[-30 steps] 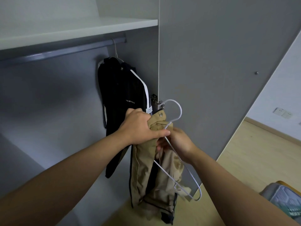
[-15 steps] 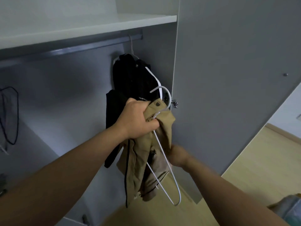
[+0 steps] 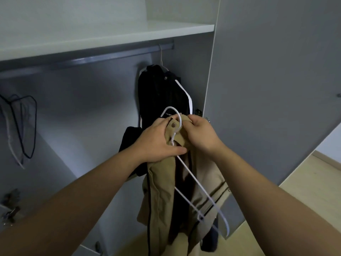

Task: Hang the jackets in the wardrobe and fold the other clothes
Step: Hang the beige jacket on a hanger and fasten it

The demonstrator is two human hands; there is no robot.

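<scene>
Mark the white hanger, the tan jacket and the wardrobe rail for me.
white hanger (image 3: pixel 171 108), head view, top of its hook.
tan jacket (image 3: pixel 162 191), head view, hanging front panel.
wardrobe rail (image 3: pixel 92 59), head view, middle of the bar.

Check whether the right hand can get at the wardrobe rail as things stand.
Probably yes: the rail runs bare beside the black jacket, with open space above the right hand. But it grips the tan jacket collar.
</scene>
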